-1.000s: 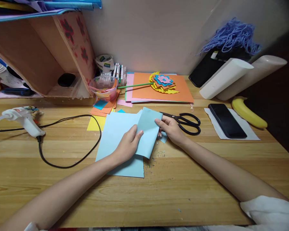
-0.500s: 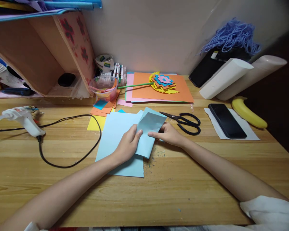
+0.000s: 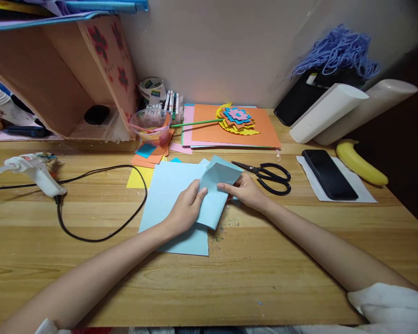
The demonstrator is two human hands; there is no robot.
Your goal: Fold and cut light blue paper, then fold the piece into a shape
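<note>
Left hand [image 3: 185, 206] pinching folded light-blue paper [image 3: 212, 208] over right side of flat light-blue sheet [image 3: 169, 185], likely steadying it; right hand [image 3: 249, 191] pinching its right edge, presumably controlling the raised flap.

Between the forearms [image 3: 118, 264], the near tabletop [image 3: 244, 287] gives open passage; black scissors [image 3: 260, 173] obstruct just beyond the right hand [image 3: 249, 191], a looped cable [image 3: 90, 240] bars the left side.

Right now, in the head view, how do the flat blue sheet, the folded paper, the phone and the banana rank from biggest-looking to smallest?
1. Flat blue sheet, though partly covered
2. Folded paper
3. Phone
4. Banana
The folded paper is held up, so nearness to the camera may enlarge it somewhat.
</note>
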